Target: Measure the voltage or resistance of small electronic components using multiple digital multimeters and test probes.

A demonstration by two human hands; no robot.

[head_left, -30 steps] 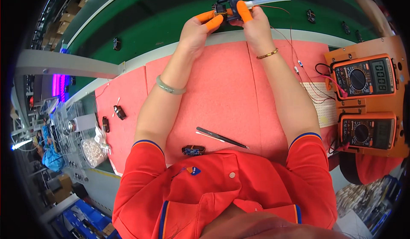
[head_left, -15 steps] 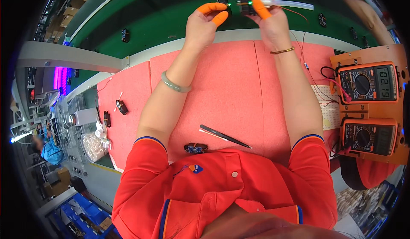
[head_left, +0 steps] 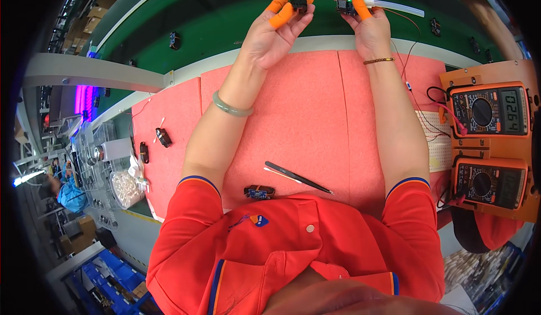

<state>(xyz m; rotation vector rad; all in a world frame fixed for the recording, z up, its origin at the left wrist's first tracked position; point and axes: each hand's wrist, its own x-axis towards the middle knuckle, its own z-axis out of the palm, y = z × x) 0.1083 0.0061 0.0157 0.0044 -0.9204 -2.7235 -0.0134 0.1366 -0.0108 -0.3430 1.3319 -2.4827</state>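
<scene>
Over the green belt, my left hand (head_left: pixel 271 36) pinches a small black electronic module (head_left: pixel 298 2) with a lit green light. Orange finger cots cover its fingertips, and a pale green bangle is on the arm. Apart from it on the right, my right hand (head_left: pixel 371 33) grips a black boxy device (head_left: pixel 344 0), also showing a green light. A translucent tube (head_left: pixel 397 6) and a thin reddish wire run from that device. Its thumb wears an orange cot. Black tweezers (head_left: pixel 298 177) and a cotton swab (head_left: pixel 282 174) lie on the pink mat (head_left: pixel 293 106) between my forearms.
Two orange multimeters (head_left: pixel 487 109) stand at the right beside a white breadboard (head_left: pixel 439 149). Another module (head_left: pixel 259 191) lies near my body. Small black modules (head_left: pixel 163 137) sit at the mat's left, by a tub of swabs (head_left: pixel 125 190). More modules (head_left: pixel 174 40) rest on the green belt (head_left: pixel 225 10).
The left hand's module is turned and its palm shows more. My right hand has shifted slightly right with its device, so the gap is wider. Modules on the belt have moved right.
</scene>
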